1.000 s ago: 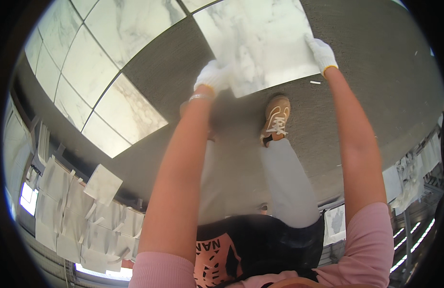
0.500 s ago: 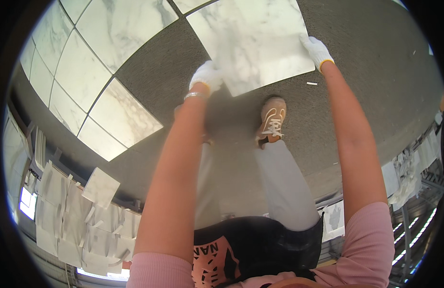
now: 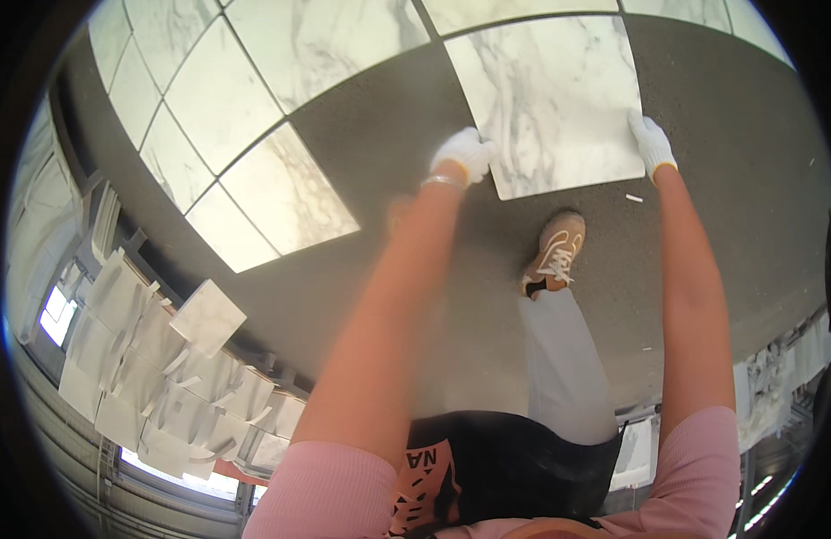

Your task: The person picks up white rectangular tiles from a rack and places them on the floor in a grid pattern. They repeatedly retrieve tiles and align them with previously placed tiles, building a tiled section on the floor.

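Note:
A large white tile with grey marble veining [image 3: 559, 99] lies flat or just off the grey floor ahead of me; I cannot tell which. At its left edge, near the close corner, my left hand [image 3: 463, 154] in a white knit glove is closed on the tile. My right hand [image 3: 652, 144], gloved alike, grips the opposite edge with the thumb side along the top. The fingers underneath are hidden on both sides. Beyond the tile's far edge runs a row of similar tiles [image 3: 514, 11], with a narrow dark gap between.
More marbled tiles [image 3: 222, 72] form a grid at the left, with dark joints. Grey floor [image 3: 371, 117] separates them from the held tile. My brown shoe [image 3: 559, 247] stands close to its near edge, by a small white strip [image 3: 634, 198]. A square tile [image 3: 209, 316] leans at lower left.
My view has shifted, so the tiles sit farther right in it and more of the far row shows. Both hands keep their hold on the tile. My left leg has passed out of sight.

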A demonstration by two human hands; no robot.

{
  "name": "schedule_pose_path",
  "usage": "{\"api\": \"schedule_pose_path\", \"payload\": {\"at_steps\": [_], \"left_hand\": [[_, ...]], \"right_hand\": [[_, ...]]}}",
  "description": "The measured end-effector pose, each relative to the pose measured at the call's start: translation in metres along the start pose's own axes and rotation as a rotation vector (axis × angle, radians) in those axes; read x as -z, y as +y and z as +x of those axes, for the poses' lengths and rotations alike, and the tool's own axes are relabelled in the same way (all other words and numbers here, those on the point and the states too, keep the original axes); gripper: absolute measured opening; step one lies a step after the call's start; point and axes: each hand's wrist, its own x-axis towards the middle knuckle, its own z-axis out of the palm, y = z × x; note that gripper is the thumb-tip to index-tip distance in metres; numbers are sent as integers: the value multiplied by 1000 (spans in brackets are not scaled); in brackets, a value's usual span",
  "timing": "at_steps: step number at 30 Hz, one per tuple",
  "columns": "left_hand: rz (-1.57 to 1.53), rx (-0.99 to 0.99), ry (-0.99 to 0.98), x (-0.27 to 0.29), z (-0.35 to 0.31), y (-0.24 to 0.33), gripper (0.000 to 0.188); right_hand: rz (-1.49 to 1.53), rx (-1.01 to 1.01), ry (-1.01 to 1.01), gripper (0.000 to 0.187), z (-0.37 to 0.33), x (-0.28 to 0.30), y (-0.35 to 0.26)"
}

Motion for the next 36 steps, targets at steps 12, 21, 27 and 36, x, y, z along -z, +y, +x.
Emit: {"api": "schedule_pose_path", "payload": {"at_steps": [12, 21, 27, 36], "left_hand": [[-1050, -5, -48, -29, -180, 58, 48], [-822, -86, 21, -30, -187, 68, 52], [-690, -8, -7, -40, -143, 42, 51], [-616, 15, 112, -50, -98, 23, 62]], "right_hand": [[-540, -41, -60, 72, -31, 58, -74], [-439, -187, -104, 75, -41, 69, -95], [-462, -84, -27, 77, -30, 38, -55], [-461, -104, -58, 78, -7, 19, -39]]}}
